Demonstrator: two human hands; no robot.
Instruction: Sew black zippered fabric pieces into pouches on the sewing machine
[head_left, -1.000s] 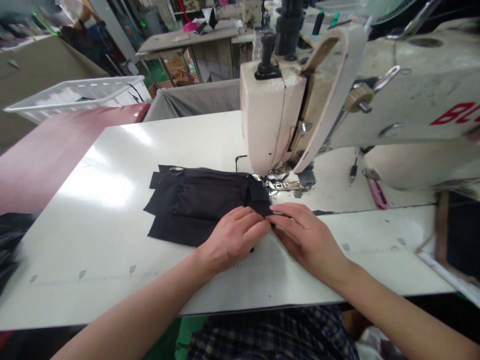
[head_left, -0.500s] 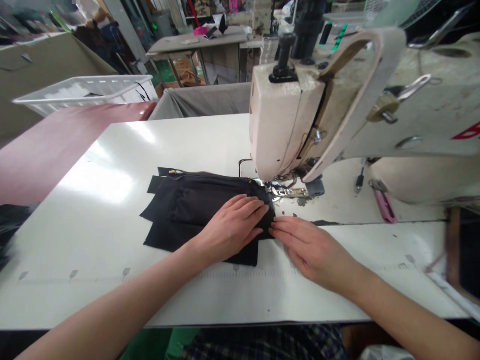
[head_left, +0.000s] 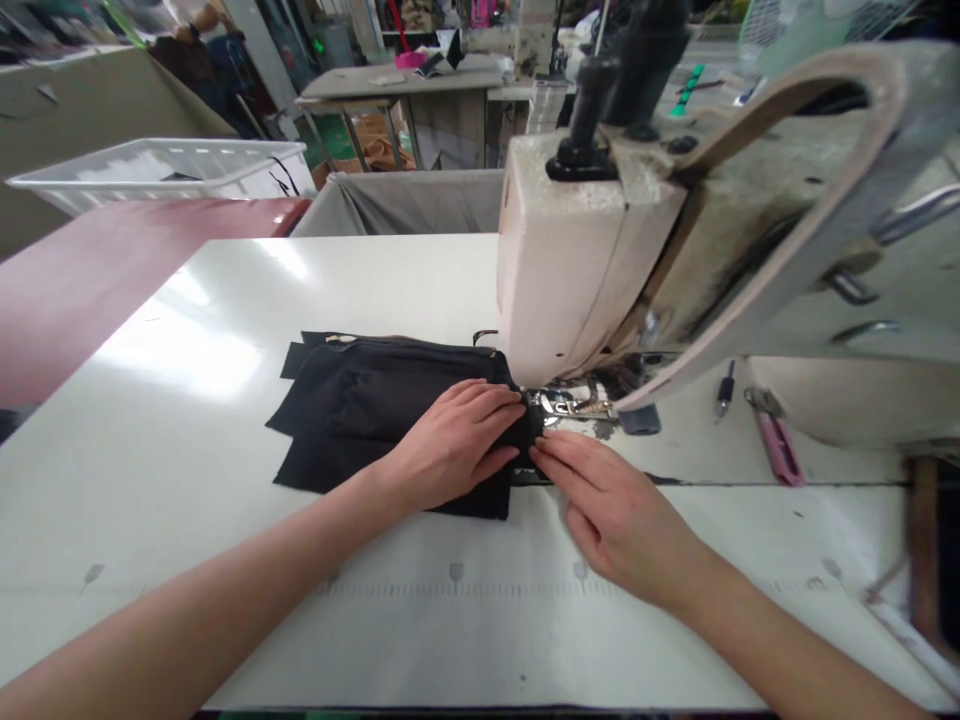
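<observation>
A black fabric piece with a zipper along its far edge lies on the white sewing table, its layered left edges uneven. Its right end reaches the presser foot of a sewing machine. My left hand rests flat over the right part of the fabric, fingers stretched out and thumb apart. My right hand lies palm down just right of the fabric, fingers straight and close together, their tips touching its right edge. The right thumb tip is hidden under the hand.
Pink-handled thread snips and a pen lie right of the needle area. A white plastic basket stands on a reddish surface at the far left. A grey cloth-lined bin is behind the table.
The view has shifted, so the machine head looks larger and nearer. The fabric and both hands keep nearly the same place beside the presser foot.
</observation>
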